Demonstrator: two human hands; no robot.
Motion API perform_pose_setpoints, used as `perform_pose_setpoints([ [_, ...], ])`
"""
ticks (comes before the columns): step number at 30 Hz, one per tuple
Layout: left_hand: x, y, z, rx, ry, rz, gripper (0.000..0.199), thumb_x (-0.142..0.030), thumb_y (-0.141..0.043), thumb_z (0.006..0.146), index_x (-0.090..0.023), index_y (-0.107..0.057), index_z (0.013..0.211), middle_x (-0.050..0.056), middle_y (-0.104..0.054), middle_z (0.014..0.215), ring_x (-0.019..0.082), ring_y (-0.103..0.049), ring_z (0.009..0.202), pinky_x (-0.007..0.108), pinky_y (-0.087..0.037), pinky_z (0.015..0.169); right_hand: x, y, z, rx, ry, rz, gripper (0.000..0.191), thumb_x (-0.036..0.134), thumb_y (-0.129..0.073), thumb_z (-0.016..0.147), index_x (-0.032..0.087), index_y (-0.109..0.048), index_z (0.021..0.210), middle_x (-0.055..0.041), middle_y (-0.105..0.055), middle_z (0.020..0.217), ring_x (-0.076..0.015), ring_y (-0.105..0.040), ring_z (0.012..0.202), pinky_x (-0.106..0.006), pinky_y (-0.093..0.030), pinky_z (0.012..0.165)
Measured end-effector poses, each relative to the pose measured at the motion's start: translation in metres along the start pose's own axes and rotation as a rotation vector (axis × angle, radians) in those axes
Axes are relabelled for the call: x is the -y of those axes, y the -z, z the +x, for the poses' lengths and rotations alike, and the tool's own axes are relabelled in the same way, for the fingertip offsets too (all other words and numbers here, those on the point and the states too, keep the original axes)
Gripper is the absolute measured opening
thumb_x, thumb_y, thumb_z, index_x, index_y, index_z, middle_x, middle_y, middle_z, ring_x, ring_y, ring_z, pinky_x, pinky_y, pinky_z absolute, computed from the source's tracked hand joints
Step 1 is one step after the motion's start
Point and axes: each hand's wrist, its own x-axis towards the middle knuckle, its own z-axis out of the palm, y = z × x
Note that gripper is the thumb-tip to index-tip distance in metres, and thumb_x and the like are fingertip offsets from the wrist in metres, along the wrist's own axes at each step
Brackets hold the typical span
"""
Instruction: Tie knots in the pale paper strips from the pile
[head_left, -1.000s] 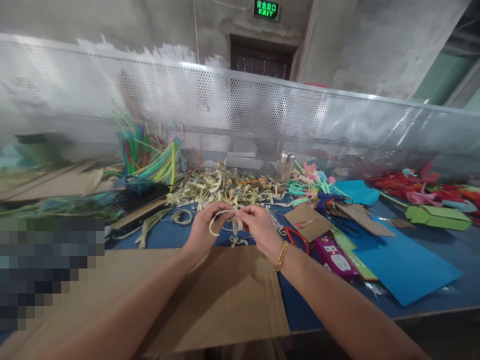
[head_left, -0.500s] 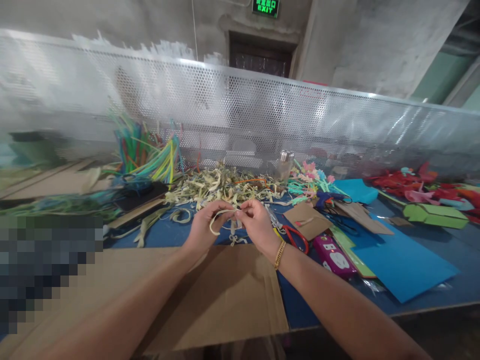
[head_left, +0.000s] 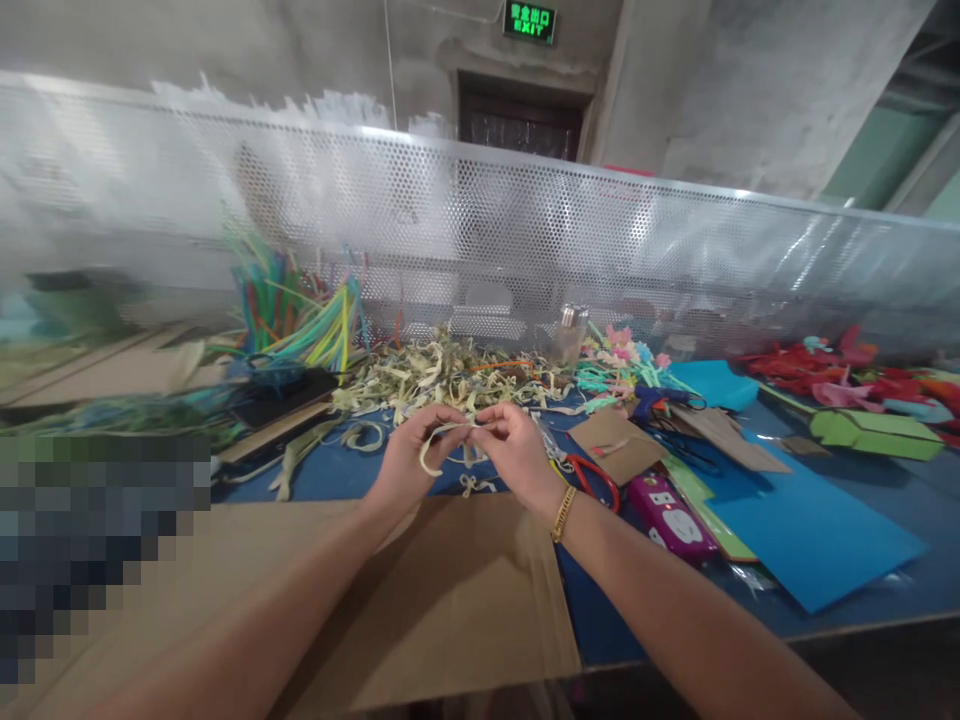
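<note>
A pale green strip (head_left: 429, 452) curls between my two hands above the near edge of the blue table. My left hand (head_left: 415, 455) pinches it with thumb and fingertips, and its loose end hangs in an arc by the palm. Close beside it, my right hand (head_left: 517, 450) pinches the same strip, fingertips almost touching those of the left. Small knotted pale pieces (head_left: 478, 486) lie on the table just below the hands. Behind them spreads a heap of pale green strips (head_left: 442, 368).
Cardboard (head_left: 450, 600) lies under my forearms. To the right are red-handled scissors (head_left: 596, 480), a purple power strip (head_left: 671, 518), blue sheets (head_left: 810, 540) and a green folded piece (head_left: 874, 432). Colourful pipe cleaners (head_left: 300, 310) stand back left, a glass jar (head_left: 570, 335) behind. A perforated metal screen (head_left: 510, 220) borders the table.
The whole view has shifted slightly. Both hands still pinch the strip, with only a slight change in the fingers.
</note>
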Motion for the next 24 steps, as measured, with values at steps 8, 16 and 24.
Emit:
perform_pose_setpoints([
  [8,-0.0031,0.0054,0.0026,0.009,0.038,-0.014,0.015,-0.033,-0.062,0.08,-0.018,-0.06,0.083,0.001,-0.061,0.075,0.014,-0.056,0.069,0.026,-0.044,0.065,0.004,0.0041,0.0013,0.093,-0.04,0.057,0.02,0.036,-0.057,0.078,0.017,-0.062,0.073,0.0,-0.063,0.066,-0.0086,-0.052,0.053,-0.02,-0.039,0.049],
  [16,-0.0003,0.0081,0.0036,0.153,0.056,-0.054,0.018,-0.036,-0.06,0.081,-0.019,-0.061,0.087,0.003,-0.064,0.08,0.016,-0.058,0.073,0.026,-0.045,0.066,0.0058,0.0069,0.0057,0.066,-0.154,0.228,0.021,0.035,-0.07,0.063,0.016,-0.062,0.067,0.0043,-0.055,0.057,-0.0062,-0.044,0.051,-0.02,-0.034,0.05],
  [24,0.0052,0.0085,0.0056,0.229,0.018,0.048,0.014,-0.032,-0.057,0.082,-0.019,-0.061,0.08,0.002,-0.062,0.078,0.015,-0.057,0.074,0.025,-0.044,0.068,0.0046,0.0096,0.0078,0.151,-0.171,0.19,0.011,0.024,-0.069,0.064,0.015,-0.064,0.068,0.0057,-0.055,0.056,-0.0045,-0.043,0.049,-0.019,-0.036,0.051],
])
